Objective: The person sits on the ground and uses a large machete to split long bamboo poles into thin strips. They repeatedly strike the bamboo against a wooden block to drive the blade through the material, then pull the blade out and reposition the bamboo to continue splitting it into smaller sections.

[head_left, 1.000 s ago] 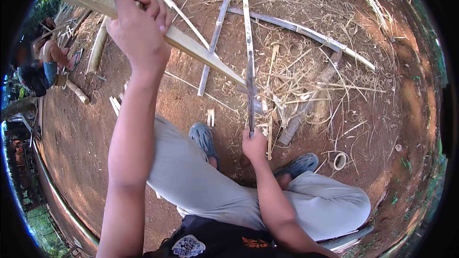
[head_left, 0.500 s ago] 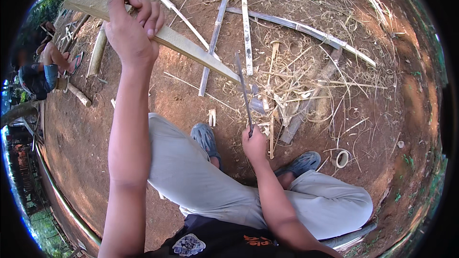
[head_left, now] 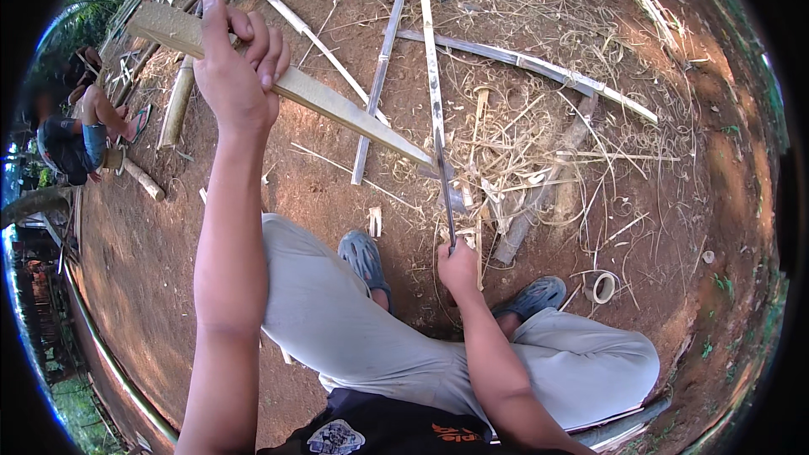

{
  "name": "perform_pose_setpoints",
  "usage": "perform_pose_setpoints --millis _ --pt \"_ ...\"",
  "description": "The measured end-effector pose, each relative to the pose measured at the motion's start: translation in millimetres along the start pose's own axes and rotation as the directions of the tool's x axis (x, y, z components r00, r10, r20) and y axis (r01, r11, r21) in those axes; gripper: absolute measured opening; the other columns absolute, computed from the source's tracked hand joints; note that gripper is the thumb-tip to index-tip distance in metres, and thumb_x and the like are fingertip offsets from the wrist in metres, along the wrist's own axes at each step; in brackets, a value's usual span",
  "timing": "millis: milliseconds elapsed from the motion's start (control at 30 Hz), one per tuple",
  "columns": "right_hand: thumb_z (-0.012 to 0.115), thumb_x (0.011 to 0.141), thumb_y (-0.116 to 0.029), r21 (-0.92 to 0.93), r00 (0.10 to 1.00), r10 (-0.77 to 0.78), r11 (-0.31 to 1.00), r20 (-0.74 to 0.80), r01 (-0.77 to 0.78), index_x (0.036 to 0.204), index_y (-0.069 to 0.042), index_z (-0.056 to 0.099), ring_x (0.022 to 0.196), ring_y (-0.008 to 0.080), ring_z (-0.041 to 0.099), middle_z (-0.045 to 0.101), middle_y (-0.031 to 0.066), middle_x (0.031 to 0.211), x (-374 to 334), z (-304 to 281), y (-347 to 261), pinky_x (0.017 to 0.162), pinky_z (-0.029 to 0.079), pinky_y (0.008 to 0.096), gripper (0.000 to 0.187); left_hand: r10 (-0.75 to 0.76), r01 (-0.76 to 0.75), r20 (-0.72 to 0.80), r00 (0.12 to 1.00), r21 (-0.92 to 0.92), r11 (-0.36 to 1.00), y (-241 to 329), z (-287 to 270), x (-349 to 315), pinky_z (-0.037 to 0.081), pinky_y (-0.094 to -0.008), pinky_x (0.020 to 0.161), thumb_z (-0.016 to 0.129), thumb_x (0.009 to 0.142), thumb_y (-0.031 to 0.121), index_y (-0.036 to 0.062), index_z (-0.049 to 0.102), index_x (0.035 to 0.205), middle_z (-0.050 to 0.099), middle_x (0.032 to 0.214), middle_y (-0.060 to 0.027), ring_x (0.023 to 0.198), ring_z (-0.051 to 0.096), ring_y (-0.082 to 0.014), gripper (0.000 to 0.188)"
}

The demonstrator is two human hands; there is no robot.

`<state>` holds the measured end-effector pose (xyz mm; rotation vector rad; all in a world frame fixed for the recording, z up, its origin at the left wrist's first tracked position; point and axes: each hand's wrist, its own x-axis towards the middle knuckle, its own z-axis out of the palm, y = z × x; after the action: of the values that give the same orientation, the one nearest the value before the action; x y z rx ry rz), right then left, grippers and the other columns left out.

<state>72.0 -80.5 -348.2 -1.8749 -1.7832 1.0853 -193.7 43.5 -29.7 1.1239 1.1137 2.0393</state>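
Observation:
My left hand [head_left: 240, 72] is closed around the upper part of a long, pale wooden plank [head_left: 341, 116], which slants down to the right in front of me. The thumb lies along the plank's near face and the fingers curl over its far side. In my right hand [head_left: 460, 271], between my knees, is the handle of a long, dark-bladed knife [head_left: 447, 198]. Its narrow blade points away from me and crosses the plank's lower end; whether the edge touches the wood I cannot tell. The handle is mostly hidden in my fist.
Curly shavings [head_left: 539, 147] litter the dirt ahead, with a split bamboo strip [head_left: 539, 66], a pale strip [head_left: 431, 42] and a grey one [head_left: 377, 88]. A bamboo ring [head_left: 601, 287] lies by my right shoe [head_left: 539, 295]. Another person [head_left: 72, 139] sits at far left.
The knife and my right hand have shifted slightly right and toward me. The plank's lower end has also come a little right and nearer, still in my left hand. The view has tilted slightly.

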Motion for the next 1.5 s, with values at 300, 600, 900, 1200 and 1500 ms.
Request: perform_pose_setpoints --millis 300,600,900,1200,1500 --pt "0.055 0.091 -0.022 -0.04 0.995 0.088 0.995 0.049 -0.086 0.089 0.004 0.061 0.076 0.0456 0.066 0.065 0.0277 0.073 -3 13 12 0.07 0.053 0.0536 0.026 0.057 -0.057 0.013 0.998 0.024 0.998 3 14 2 0.022 -0.0245 0.039 0.041 0.105 0.038 0.0111 0.039 0.077 0.027 0.052 0.003 0.039 0.02 -0.0076 0.04" --pt "0.053 0.091 -0.02 -0.068 0.997 0.071 0.995 0.017 -0.07 0.081 0.004 0.063 0.072 0.0456 0.066 0.064 0.028 0.071 -1 5 23 0.069 0.053 0.0535 0.028 0.044 -0.044 0.017 0.999 -0.006 0.999 6 13 -2 0.023 -0.0242 0.04 0.044 0.105 0.038 0.0106 0.04 0.077 0.029 0.052 0.0024 0.039 0.022 -0.0076 0.039" --pt "0.054 0.091 -0.023 -0.093 0.999 0.047 0.994 -0.019 -0.048 0.082 0.005 0.059 0.067 0.0448 0.065 0.064 0.0264 0.069 -3 22 43 0.066 0.052 0.0519 0.03 0.012 -0.012 -0.016 1.0 0.0 1.0 -1 2 -5 0.024 -0.0245 0.04 0.045 0.104 0.039 0.0116 0.04 0.076 0.028 0.052 0.0026 0.039 0.022 -0.0083 0.04" --pt "0.053 0.093 -0.023 -0.182 0.994 0.103 0.979 0.046 -0.093 0.086 0.005 0.064 0.075 0.0456 0.067 0.066 0.0285 0.076 -6 19 42 0.071 0.053 0.0531 0.03 0.022 -0.021 -0.029 0.999 0.036 0.999 3 12 -8 0.024 -0.0246 0.039 0.044 0.104 0.039 0.0113 0.039 0.076 0.029 0.052 0.0021 0.038 0.023 -0.0077 0.04" --pt "0.058 0.093 -0.022 0.17 0.988 -0.055 0.982 -0.143 0.079 0.081 0.002 0.057 0.059 0.0409 0.062 0.059 0.0215 0.061 -16 -8 -14 0.057 0.046 0.0486 0.027 0.048 -0.047 -0.086 0.995 0.019 0.999 -3 -5 -8 0.025 -0.0237 0.036 0.047 0.103 0.042 0.0109 0.041 0.075 0.031 0.052 0.0026 0.037 0.026 -0.0076 0.042"
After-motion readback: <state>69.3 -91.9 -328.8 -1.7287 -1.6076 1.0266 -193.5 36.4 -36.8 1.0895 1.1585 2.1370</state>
